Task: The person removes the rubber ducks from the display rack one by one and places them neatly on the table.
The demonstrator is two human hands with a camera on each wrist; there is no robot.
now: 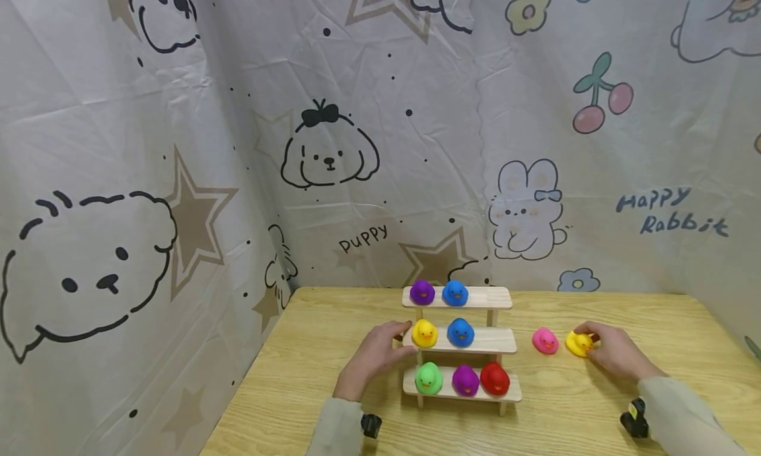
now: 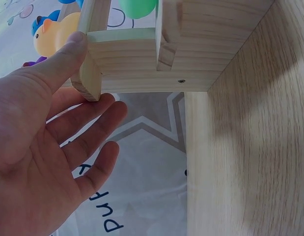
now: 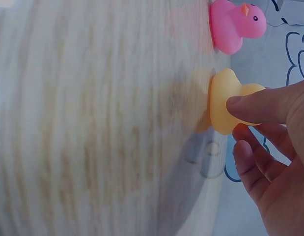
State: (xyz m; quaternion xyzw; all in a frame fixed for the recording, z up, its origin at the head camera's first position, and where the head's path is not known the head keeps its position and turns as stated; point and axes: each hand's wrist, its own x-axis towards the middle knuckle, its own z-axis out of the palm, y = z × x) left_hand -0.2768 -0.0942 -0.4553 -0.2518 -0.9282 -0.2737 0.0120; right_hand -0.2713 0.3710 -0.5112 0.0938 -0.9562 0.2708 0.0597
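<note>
- Left hand (image 1: 378,351) pinches the wooden rack (image 1: 492,340), likely to steady it
- Right hand (image 1: 618,351) pinches a yellow duck (image 1: 576,343) right of the rack, probably for control

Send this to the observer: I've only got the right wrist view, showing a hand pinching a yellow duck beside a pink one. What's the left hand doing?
Observer: The left hand grips the left end of the middle shelf on a wooden stand.
Operator: Where's that stand from my two ducks?
Observer: To their left, with the pink duck nearer to it than the yellow duck in the right hand.
</note>
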